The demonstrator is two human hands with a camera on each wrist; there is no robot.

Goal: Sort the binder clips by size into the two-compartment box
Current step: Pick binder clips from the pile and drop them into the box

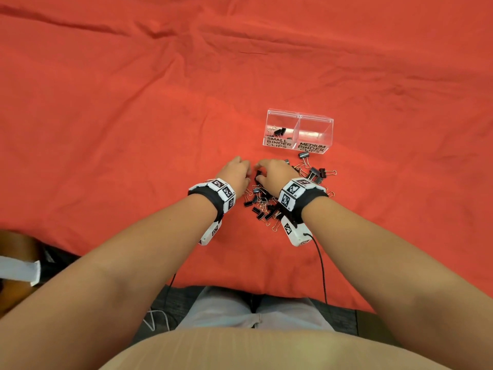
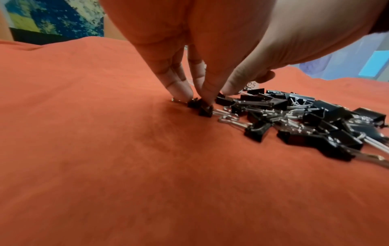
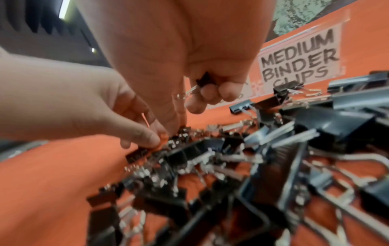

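Note:
A clear two-compartment box [image 1: 300, 115] stands on the red cloth; its left half, labelled small, holds a few clips [image 1: 278, 131], and its right half, labelled medium [image 3: 299, 56], looks empty. A pile of black binder clips [image 1: 262, 206] of both sizes lies in front of it, under my wrists. My left hand [image 1: 248, 170] reaches down at the pile's left edge, and its fingertips [image 2: 207, 96] pinch a small clip [image 2: 205, 110] on the cloth. My right hand [image 1: 258, 177] sits beside it, with a small clip [image 3: 203, 80] tucked in its curled fingers [image 3: 210, 93].
More clips [image 1: 314, 172], mostly larger ones, spread to the right toward the box front. Wrinkled red cloth [image 1: 133, 129] covers the table all round. The table's near edge runs just above my lap [image 1: 253, 311]. Cables hang from both wrist cameras.

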